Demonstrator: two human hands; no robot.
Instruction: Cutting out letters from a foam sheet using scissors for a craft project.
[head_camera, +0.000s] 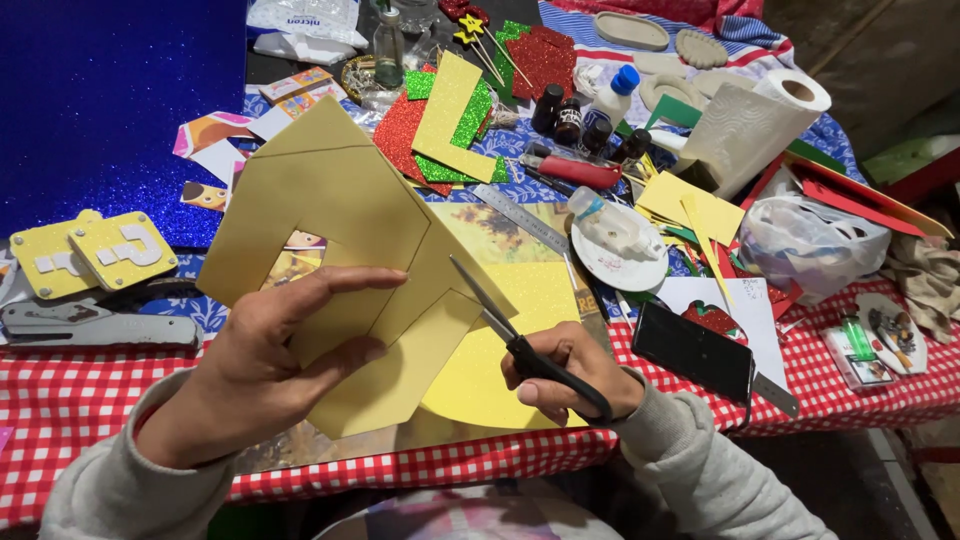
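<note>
My left hand (262, 360) holds up a large yellow foam sheet (335, 205) that has a window cut through it, fingers spread across its lower part. My right hand (572, 378) grips black-handled scissors (500, 322), and the blades point up and left into the sheet's right edge. A second, brighter yellow sheet (520, 345) lies flat on the table under the scissors.
The red checked tablecloth (60, 400) carries a blue glitter sheet (110, 100), yellow block shapes (90, 252), a stapler (95, 325), a metal ruler (520, 218), a glue bottle on a plate (615, 240), a black phone (695, 352), a paper towel roll (755, 125), small paint bottles (575, 120) and glitter scraps (440, 125).
</note>
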